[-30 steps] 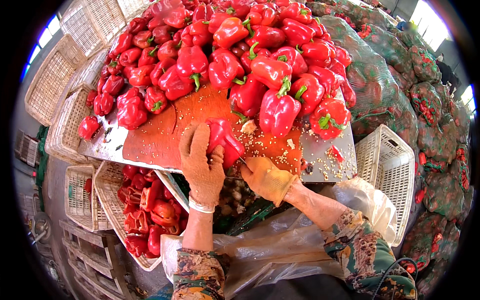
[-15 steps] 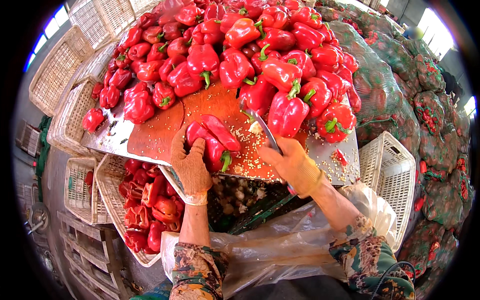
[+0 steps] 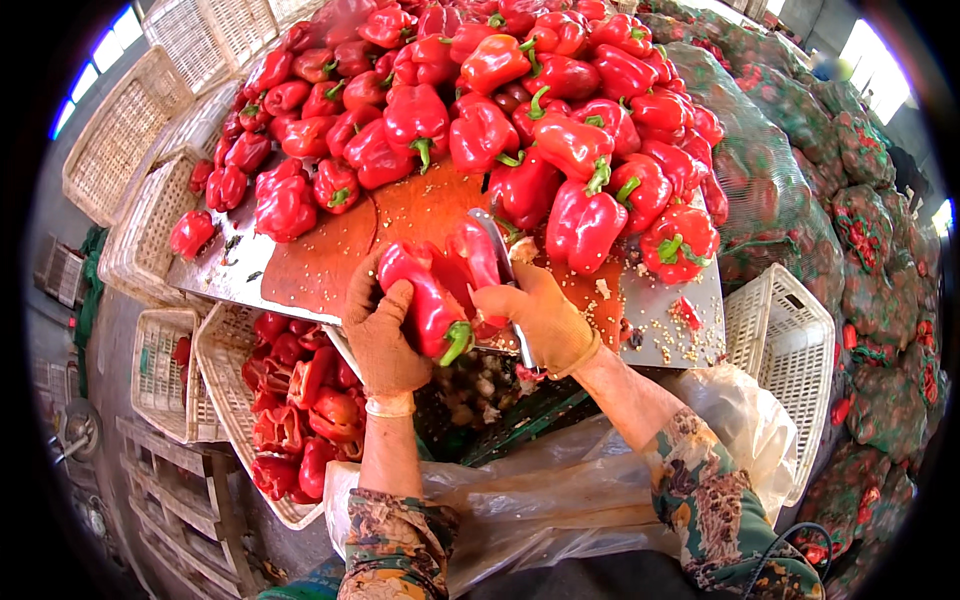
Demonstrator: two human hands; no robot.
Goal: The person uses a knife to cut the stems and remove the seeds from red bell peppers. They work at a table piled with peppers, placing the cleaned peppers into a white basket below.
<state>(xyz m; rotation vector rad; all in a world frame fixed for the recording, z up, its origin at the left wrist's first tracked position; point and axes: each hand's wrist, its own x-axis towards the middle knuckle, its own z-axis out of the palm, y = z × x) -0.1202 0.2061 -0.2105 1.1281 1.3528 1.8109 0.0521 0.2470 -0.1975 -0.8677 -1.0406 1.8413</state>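
Gloved in orange, my left hand (image 3: 388,340) grips a red bell pepper (image 3: 422,290) with a green stem, just above the front edge of the table. The pepper is split, and a slice of it (image 3: 474,258) leans apart on its right side. My right hand (image 3: 552,318), in a glove of the same kind, is closed round a knife (image 3: 496,240). The blade lies along the outer side of the slice, and my right thumb presses at the slice's near end. Part of the knife's handle is hidden by the fingers.
A large heap of whole red peppers (image 3: 420,115) covers the far table. Loose seeds lie on the orange board (image 3: 325,265). Below left, a white basket (image 3: 222,375) holds cut peppers. An empty white basket (image 3: 795,350) stands at right, beside stacked mesh sacks (image 3: 765,180).
My right hand has moved left with the knife, up to the pepper. The pepper's split has widened, its right slice now standing apart. My left hand keeps its hold.
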